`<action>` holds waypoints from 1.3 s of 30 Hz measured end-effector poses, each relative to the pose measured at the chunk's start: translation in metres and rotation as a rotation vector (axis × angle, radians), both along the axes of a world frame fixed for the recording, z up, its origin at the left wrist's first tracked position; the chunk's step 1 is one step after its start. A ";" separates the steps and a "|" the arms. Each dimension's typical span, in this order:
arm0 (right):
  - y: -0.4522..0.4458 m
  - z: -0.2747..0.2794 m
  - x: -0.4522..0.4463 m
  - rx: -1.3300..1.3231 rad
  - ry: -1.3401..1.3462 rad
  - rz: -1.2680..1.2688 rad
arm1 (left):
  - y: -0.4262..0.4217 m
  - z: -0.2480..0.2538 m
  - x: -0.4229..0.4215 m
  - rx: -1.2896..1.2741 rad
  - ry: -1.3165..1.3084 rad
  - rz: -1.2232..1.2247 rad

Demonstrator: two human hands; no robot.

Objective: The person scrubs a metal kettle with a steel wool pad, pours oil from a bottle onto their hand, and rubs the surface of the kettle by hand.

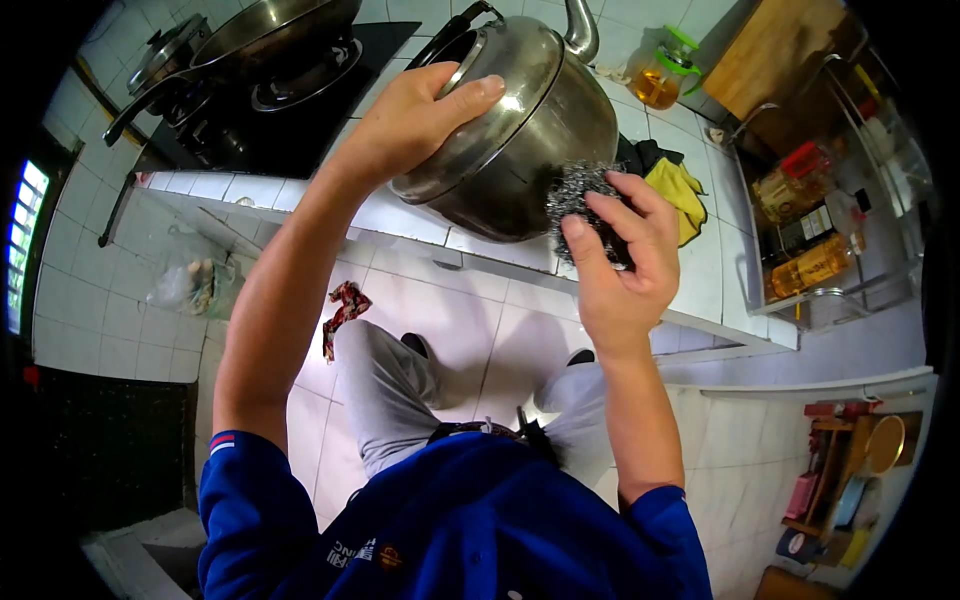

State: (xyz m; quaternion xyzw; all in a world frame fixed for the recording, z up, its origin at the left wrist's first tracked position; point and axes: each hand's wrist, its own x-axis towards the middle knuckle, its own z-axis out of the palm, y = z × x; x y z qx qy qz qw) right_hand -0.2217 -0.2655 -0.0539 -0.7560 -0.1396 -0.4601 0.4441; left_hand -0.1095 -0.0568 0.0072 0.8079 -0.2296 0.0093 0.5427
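A metal kettle (540,130) lies tilted over the white tiled counter, its spout toward the top and its black handle at the upper left. My left hand (425,120) grips the kettle near its opening, with the thumb on the metal body. A steel wool scrubber (585,205) touches the lower right side of the kettle. The fingers and thumb of my right hand (630,250) are closed round this scrubber. Just right of it lies a yellow cloth (680,195) beside some dark fabric.
A wok (270,35) and a lidded pot stand on the black stove (240,140) at upper left. A green-lidded jug (660,80), a wooden board (780,50) and a rack with oil bottles (810,265) are at right. A patterned cloth (345,310) lies on the floor.
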 end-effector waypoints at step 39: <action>0.007 0.047 0.026 0.117 0.275 -0.092 | -0.022 -0.010 -0.022 0.031 -0.113 0.073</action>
